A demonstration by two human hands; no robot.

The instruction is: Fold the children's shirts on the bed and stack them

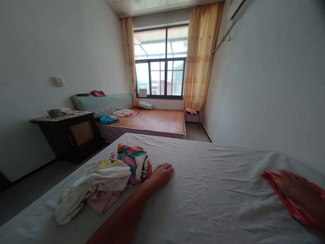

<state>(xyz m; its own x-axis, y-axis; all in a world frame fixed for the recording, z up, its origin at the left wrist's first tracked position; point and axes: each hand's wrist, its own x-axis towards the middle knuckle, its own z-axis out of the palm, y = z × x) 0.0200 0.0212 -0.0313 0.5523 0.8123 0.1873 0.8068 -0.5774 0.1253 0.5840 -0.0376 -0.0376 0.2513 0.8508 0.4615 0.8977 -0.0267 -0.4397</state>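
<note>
My left hand (163, 173) lies palm down on a white sheet (203, 203), fingers stretched out and nothing visible in them. Right beside it is a heap of clothes: a green, pink and white patterned garment (135, 161), a cream garment (101, 179) and a pink cloth (104, 200). At the right edge, my right hand (297, 186) is over a crumpled red thing (269, 178), which looks like thin cloth or a plastic bag. Motion blurs that hand, and whether its fingers grip the red thing is unclear.
Beyond the sheet stands a bed with a woven mat (157, 120) and a teal cloth (108, 119). A dark cabinet (58, 135) is at the left. A small red stool (193, 114) stands near the curtain (199, 61). A white wall (266, 84) borders the right side.
</note>
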